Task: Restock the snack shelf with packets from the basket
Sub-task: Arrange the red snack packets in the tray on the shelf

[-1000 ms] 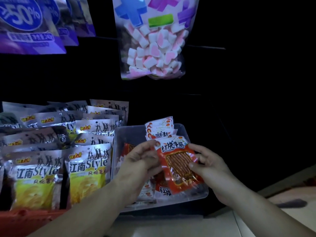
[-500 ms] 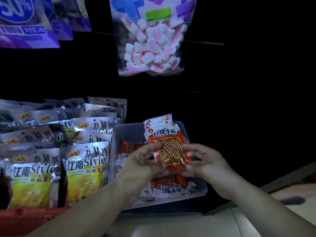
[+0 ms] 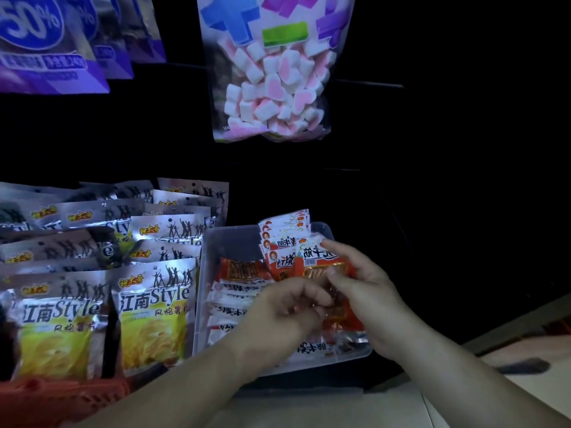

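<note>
- Where two forearms reach in from the bottom edge, a pale floor (image 3: 401, 406) is seen beneath them, and an orange crate (image 3: 61, 393) is set at the lower left.
- A red packet (image 3: 321, 264) is held upright between both hands, just above the tub (image 3: 202, 291).
- The left hand (image 3: 287, 307), somewhat blurred, is curled around the packet's lower edge.
- The right hand (image 3: 367, 291) is clamped on the packet's right side, with the thumb pressed to the front and the index finger laid along the white top.
- The clear tub is part filled: flat packets (image 3: 234, 295) are stacked along its left side, and upright packets (image 3: 284, 230) are stood in a row at the back, just behind the held one.
- Silver and yellow chip bags (image 3: 154, 313) are ranked in rows against the tub's left wall.
- A marshmallow bag (image 3: 272, 88) is hung against the dark shelf back above the tub.
- Purple bags (image 3: 46, 50) are hung at the upper left.
</note>
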Demonstrator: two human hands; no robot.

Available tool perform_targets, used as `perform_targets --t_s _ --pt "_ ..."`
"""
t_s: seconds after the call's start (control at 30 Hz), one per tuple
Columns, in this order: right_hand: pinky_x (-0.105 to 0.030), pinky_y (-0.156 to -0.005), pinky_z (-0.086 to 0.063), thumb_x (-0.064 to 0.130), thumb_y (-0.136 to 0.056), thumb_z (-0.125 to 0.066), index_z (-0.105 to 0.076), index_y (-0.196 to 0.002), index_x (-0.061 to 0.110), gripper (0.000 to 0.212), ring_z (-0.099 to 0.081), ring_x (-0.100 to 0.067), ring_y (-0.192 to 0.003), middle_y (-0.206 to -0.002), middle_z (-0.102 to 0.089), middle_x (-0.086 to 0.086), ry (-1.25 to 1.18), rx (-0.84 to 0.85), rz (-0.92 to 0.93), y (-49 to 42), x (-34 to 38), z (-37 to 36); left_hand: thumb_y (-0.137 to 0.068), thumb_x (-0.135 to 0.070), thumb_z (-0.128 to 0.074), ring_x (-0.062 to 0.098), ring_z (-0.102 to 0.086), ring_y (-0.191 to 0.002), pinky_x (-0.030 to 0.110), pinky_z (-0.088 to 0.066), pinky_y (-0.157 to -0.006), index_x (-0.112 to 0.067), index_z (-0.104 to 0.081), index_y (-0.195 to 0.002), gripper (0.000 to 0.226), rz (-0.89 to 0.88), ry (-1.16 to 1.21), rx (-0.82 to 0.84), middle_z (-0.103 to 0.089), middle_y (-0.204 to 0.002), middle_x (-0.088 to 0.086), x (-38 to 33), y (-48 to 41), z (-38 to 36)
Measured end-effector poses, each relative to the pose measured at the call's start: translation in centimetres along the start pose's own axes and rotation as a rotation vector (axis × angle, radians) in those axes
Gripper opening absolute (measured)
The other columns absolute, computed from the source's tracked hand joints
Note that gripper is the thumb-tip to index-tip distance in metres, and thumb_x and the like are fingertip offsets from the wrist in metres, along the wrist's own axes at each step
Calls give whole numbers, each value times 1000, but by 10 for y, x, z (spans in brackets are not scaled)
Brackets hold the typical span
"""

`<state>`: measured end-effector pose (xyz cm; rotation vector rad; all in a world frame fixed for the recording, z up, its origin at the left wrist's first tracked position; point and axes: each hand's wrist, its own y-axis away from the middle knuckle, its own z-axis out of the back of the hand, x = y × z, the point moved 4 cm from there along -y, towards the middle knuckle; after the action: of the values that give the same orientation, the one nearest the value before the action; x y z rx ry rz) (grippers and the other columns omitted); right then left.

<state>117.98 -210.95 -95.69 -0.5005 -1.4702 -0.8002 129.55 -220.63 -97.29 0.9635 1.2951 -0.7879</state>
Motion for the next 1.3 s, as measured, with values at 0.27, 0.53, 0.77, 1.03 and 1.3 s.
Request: perform_targets --t_s 0.27,0.53,0.77,1.03,1.3 --pt "-22 -76 -59 -4 -100 -56 -38 -140 64 81 -69 -2 -111 -123 -71 21 65 275 -96 10 -7 13 -89 0 -73 27 -78 -87 36 -63 -65 -18 -67 -114 32 154 295 -162 -78 -104 7 1 -2 25" --pt "-38 -85 -62 -6 -94 -67 -72 -119 38 51 -74 -16 -104 -119 -74 2 131 185 -135 3 -19 16 -91 6 -68 26 -78 -88 39 -65 -70 -27 -61 -133 53 142 284 -173 -79 -104 -1 2 -3 28" --pt "-45 -95 -60 8 -99 -66 -63 -133 40 47 -70 -18 -111 -128 -69 3 52 -24 -148 -5 -27 19 -89 5 -72 24 -77 -90 36 -63 -75 -23 -72 -119 41 227 244 -53 -76 -108 5 15 -1 17" --pt "-44 -74 -62 -22 -82 -68 -40 -151 48 101 -73 -27 -107 -136 -60 15 99 271 -153 3 -23 23 -88 11 -69 26 -77 -92 39 -64 -71 -26 -63 -129 56 231 292 -87 -75 -114 1 13 -2 20" --pt "-46 -87 -62 -6 -93 -67 -53 -142 44 71 -69 -19 -114 -119 -73 10 88 64 -102 0 -22 24 -85 14 -70 25 -76 -96 30 -61 -79 -25 -56 -139 69 242 222 27 -72 -121 2 20 0 18"
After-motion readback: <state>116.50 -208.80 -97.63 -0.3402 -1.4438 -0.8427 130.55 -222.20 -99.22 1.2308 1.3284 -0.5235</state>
